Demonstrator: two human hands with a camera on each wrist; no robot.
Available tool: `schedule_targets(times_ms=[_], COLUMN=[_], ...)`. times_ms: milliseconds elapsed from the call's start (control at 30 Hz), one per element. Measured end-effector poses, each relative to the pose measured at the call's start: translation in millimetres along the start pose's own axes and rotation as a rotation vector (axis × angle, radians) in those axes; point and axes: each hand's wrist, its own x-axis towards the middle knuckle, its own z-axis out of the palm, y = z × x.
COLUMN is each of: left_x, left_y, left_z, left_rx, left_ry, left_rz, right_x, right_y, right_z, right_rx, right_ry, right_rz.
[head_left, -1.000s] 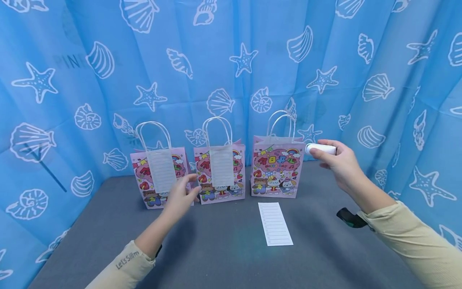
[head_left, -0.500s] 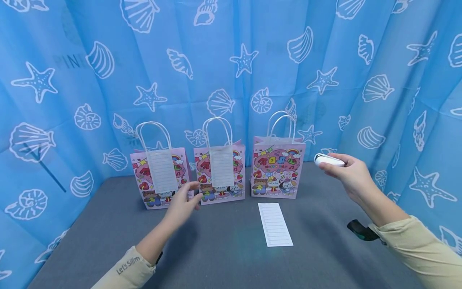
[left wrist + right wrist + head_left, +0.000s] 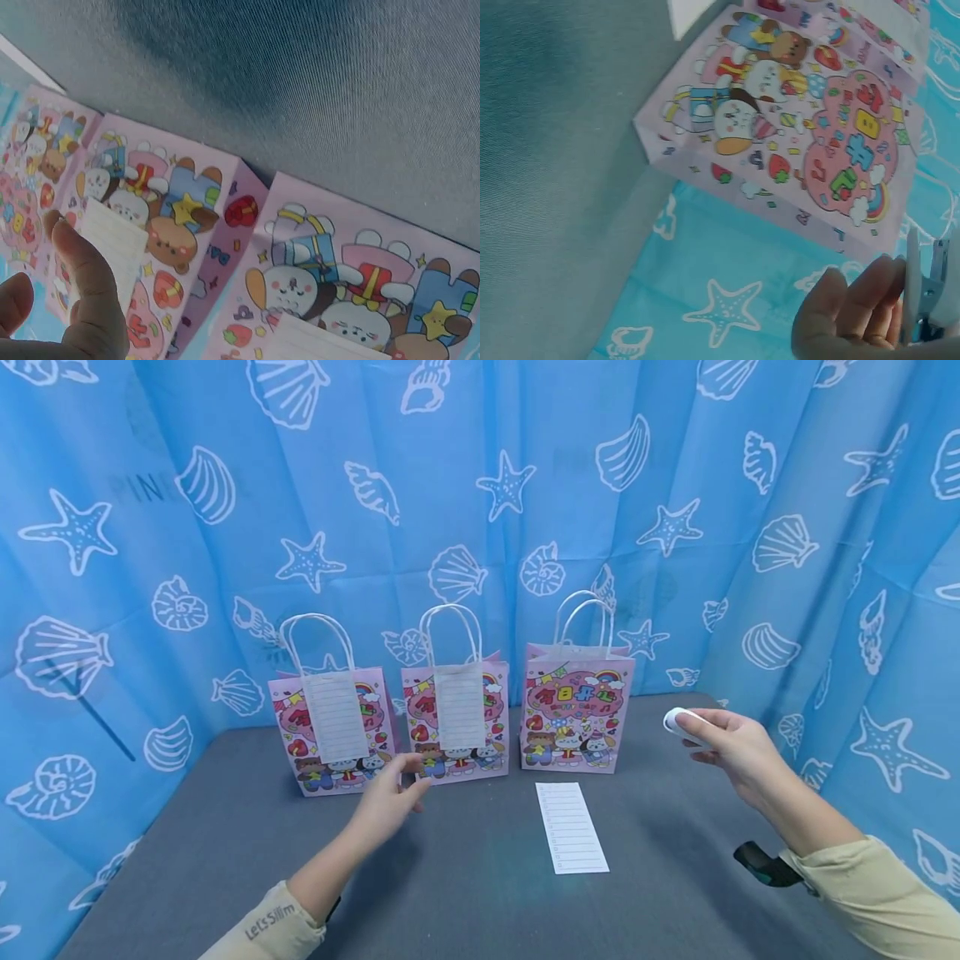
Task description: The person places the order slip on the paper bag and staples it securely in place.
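Note:
My right hand grips a small white stapler to the right of the right-hand gift bag. Metal parts of the stapler show between its white halves in the right wrist view. My left hand holds nothing; its fingers are loosely bent in front of the left gift bag and the middle gift bag. Each of these two pink cartoon bags has a lined paper slip at its front, the left slip and the middle slip. No slip shows on the right bag.
A loose lined slip lies flat on the grey table in front of the right bag. White twisted handles stand up from all three bags. A blue shell-patterned curtain hangs close behind them.
My right hand has drawn back from the right bag, moving right and down with the stapler, which has turned. My left hand has drifted slightly right and down.

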Motion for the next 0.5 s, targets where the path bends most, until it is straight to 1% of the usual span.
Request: schedule_targets(times_ms=[200,267,500], left_x=[-4.5,-5.2,-5.0], left_y=[1.2,1.7,-0.1], left_z=[9.5,12.2,21.7], left_rx=[0.004,0.006,-0.020], left_ry=[-0.013,-0.022,-0.083], left_rz=[0.006,-0.003,-0.025], right_x=[-0.6,-1.4,-2.8], right_y=[13.3,17.7,32.9], right_z=[-3.0,-4.1,-7.5], right_rx=[-0.027,-0.027,-0.047], right_ry=[0.000,-0.007,-0.057], right_rz=[0.067,0.091,0.159])
